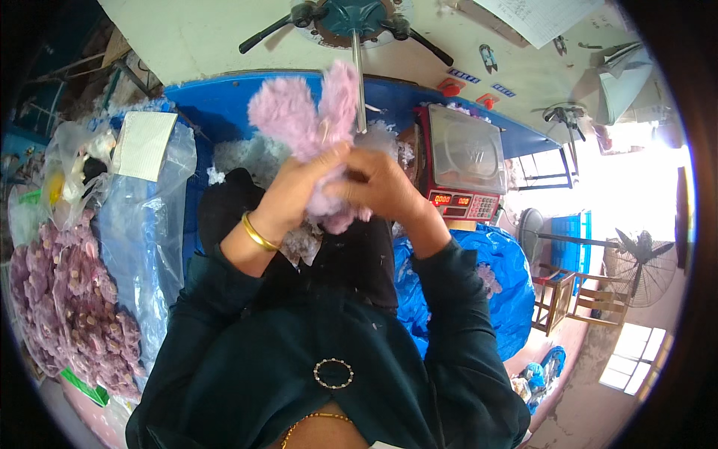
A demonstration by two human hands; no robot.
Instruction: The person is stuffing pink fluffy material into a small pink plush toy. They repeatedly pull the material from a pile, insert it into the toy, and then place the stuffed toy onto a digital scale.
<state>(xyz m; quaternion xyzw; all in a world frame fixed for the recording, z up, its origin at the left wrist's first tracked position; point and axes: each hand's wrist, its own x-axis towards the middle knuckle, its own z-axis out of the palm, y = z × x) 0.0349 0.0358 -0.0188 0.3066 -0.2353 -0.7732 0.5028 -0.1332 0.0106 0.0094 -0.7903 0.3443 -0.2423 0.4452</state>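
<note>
Between my hands is a fluffy lilac plush toy skin (280, 112) with two long ears pointing up and away from me. My left hand (310, 173) is closed round it just below the ears. My right hand (385, 187) has its fingers curled on the toy's right side, partly smeared by motion. A lower bit of the plush hangs below my fingers, over my lap. Right behind the ears, a thin metal tube (359, 86) sticks out from a green machine head (355, 16) with black handles. Loose white stuffing (258, 153) lies behind my left hand.
A red digital scale (464, 153) stands to the right, above a blue plastic bag (486, 299). At left, many mauve plush skins (67, 299) are heaped beside a clear plastic bag (142, 232). Small snips (488, 57) lie on the pale machine panel. A fan (639, 266) stands far right.
</note>
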